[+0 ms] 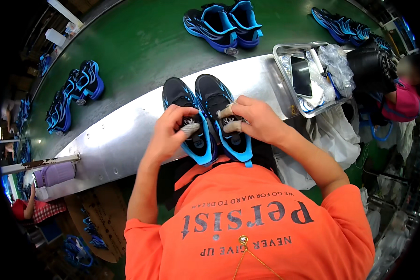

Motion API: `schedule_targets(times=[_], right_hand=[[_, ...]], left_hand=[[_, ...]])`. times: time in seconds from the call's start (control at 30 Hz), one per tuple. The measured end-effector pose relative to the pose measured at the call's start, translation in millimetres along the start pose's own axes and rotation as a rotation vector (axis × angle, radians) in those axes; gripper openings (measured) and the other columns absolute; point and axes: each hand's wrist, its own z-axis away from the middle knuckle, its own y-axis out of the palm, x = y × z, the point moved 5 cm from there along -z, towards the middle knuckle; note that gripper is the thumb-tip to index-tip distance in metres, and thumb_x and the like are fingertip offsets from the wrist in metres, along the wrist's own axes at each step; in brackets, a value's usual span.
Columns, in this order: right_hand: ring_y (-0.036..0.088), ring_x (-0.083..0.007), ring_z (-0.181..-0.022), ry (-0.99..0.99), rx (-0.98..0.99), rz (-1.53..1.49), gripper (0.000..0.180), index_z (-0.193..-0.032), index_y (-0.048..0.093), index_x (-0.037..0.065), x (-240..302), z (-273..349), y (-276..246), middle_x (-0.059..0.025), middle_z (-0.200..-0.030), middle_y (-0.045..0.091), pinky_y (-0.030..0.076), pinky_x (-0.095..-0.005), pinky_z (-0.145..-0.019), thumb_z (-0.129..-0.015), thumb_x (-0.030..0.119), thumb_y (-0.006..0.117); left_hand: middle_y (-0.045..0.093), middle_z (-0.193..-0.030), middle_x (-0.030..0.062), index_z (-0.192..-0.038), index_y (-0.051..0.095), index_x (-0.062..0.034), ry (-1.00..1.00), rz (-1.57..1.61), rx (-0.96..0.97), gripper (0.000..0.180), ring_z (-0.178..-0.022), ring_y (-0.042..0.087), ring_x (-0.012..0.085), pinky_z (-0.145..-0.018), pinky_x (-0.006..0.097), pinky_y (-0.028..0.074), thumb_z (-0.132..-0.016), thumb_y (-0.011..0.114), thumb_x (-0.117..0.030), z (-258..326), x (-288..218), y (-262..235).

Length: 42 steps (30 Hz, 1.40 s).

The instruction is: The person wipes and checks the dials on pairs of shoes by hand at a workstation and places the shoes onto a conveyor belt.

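Note:
A pair of black running shoes with bright blue linings and trim lies side by side on the metal ledge before me, toes pointing away. On the left shoe (175,91), my left hand (169,133) has its thumb and forefinger closed about the tongue, around a round pale emblem. My right hand (259,119) grips the tongue of the right shoe (210,87) likewise. Pale finger covers wrap the thumbs and at least the right forefinger. The heels (242,156) of the shoes reach over the ledge's near edge, close to my orange shirt.
Beyond the metal ledge (121,135) runs a green surface (140,42) carrying another shoe pair (221,25) and more shoes (74,93) at left. At right, a transparent tray (289,100) holds a phone (301,76) and crumpled plastic. A purple bottle (56,175) lies at left. Another person (401,102) is at right.

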Motion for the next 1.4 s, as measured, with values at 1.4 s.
schedule_targets(times=[1.4], right_hand=[[0.038,-0.0452,-0.131,0.08,-0.07,-0.192,0.087,-0.144,0.044,0.009,-77.5,49.5,-47.5,-0.0232,-0.147,0.037,0.035,-0.0484,-0.111,-0.068,0.03,0.081]], left_hand=[[0.067,-0.092,0.0146,-0.099,0.063,-0.0037,0.07,-0.715,0.366,0.029,-0.092,0.064,0.036,-0.079,0.046,0.052,-0.076,0.069,-0.021,-104.2,-116.0,130.7]])
